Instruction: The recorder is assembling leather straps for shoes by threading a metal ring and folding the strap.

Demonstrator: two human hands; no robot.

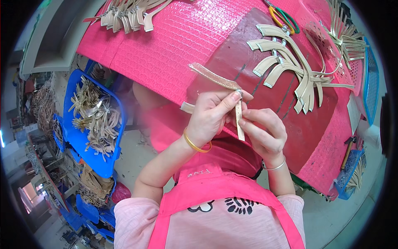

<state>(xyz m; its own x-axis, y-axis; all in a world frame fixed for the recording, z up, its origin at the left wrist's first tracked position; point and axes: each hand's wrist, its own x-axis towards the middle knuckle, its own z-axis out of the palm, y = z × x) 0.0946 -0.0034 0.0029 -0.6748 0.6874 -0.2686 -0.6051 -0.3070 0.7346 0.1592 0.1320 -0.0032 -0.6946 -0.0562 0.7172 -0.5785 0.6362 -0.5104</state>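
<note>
Pink-covered bench (174, 37) is being worked at, with a dark red mat (306, 124) laid on it.

A gold strap piece (219, 81) is being pinched above the mat's near edge: left hand (209, 116) fingers closed at its buckle, right hand (265, 133) fingers closed on its hanging tail; finished straps (290, 70) are lying farther back on the mat.

2 hands (209, 116), 1 gold strap (215, 78) held, 1 scissors (282, 18) upper right, 2 bracelets (195, 144), 1 blue basket (89, 124) left.
</note>
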